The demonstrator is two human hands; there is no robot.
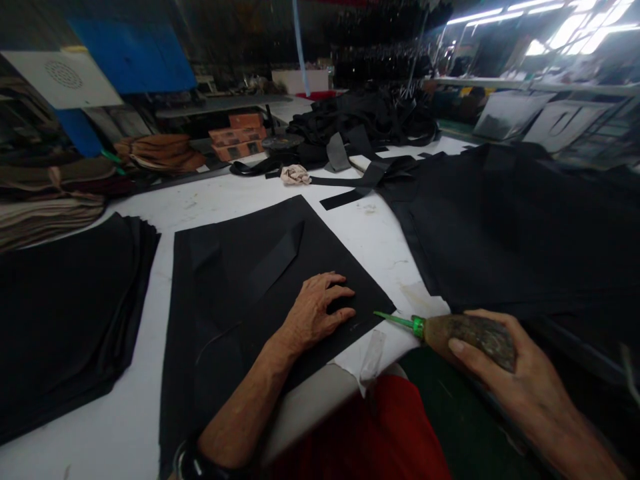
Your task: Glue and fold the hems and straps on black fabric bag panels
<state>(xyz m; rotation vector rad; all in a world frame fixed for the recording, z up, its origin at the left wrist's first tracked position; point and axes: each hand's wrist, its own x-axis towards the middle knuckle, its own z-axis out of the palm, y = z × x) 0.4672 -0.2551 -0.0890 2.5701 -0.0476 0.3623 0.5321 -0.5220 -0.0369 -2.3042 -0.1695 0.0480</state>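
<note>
Left hand (320,308) loosely spread on sheet (245,267), right hand (523,363) round bottle (467,335) past table edge (313,403)

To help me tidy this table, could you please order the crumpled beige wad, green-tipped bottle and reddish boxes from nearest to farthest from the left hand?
1. Green-tipped bottle: right of the left hand, in the right hand.
2. Crumpled beige wad: ahead, past the black sheet.
3. Reddish boxes: farther ahead, left.
</note>
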